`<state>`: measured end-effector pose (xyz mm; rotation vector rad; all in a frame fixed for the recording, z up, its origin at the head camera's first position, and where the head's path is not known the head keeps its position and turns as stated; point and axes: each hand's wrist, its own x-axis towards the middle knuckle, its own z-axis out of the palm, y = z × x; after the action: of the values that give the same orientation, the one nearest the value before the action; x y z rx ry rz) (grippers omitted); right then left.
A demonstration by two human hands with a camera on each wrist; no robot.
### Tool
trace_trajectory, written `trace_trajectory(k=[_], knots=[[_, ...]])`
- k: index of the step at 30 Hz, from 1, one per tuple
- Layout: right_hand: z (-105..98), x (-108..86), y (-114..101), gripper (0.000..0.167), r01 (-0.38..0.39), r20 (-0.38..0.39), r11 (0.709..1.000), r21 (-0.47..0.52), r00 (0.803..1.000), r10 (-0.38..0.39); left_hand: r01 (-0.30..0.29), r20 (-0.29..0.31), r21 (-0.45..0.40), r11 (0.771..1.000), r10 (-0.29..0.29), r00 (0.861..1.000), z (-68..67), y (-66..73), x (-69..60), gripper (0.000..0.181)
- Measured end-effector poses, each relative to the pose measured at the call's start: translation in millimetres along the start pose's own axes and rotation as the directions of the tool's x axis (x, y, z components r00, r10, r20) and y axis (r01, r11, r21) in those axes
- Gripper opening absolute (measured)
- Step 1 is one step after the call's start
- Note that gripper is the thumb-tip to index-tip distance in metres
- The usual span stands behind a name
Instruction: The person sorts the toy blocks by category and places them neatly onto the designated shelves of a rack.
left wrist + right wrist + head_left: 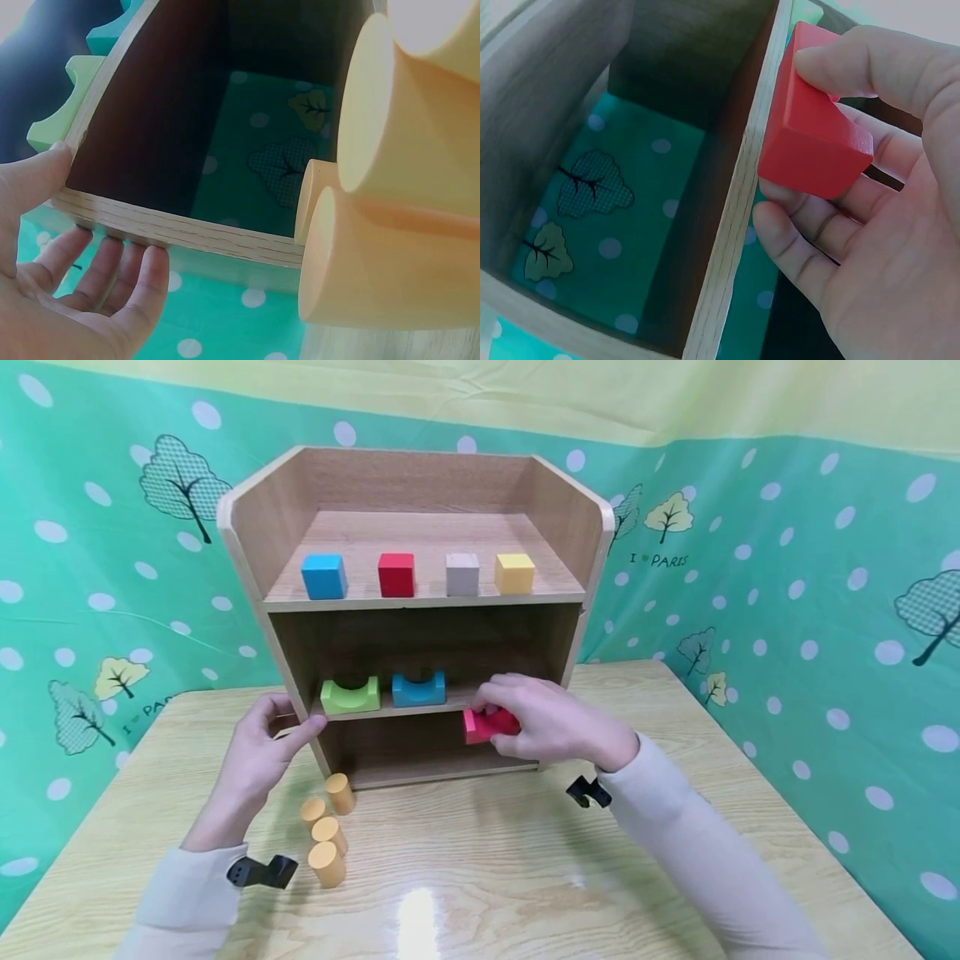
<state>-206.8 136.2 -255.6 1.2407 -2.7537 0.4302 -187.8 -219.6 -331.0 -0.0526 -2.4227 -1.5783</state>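
A red block with a curved notch [810,127] is pinched between the thumb and fingers of my right hand [543,714]. It is at the front edge of the middle board of a small wooden shelf [420,603], towards the right end. My left hand [258,747] holds the left side panel of the shelf, thumb at the front edge and fingertips against the outer face [154,262]. On the middle board, left of the red block, sit a green notched block [351,700] and a blue notched block [418,693], notches up.
Along the top board stand a blue cube [325,578], a red cube [397,577], a grey cube [462,577] and a yellow cube [514,575]. Several plain wooden cylinders [327,865] stand on the table [480,877] by the shelf's lower left. A patterned green curtain [750,568] hangs behind.
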Motion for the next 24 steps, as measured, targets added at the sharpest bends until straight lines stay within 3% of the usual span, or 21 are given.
trace_trajectory(k=[9,24], knots=[[-6.4,6.2,11.3,0.053,-0.042,-0.014,0.999,0.005,0.999,0.042,-0.008,-0.002,0.002,1.0,0.008,1.0,0.6,0.6,-1.1,0.044],[-13.5,20.6,21.6,0.035,-0.038,-0.017,0.999,-0.002,0.999,0.038,-0.025,-0.002,-0.005,1.0,0.025,1.0,0.9,0.7,-0.8,0.038]])
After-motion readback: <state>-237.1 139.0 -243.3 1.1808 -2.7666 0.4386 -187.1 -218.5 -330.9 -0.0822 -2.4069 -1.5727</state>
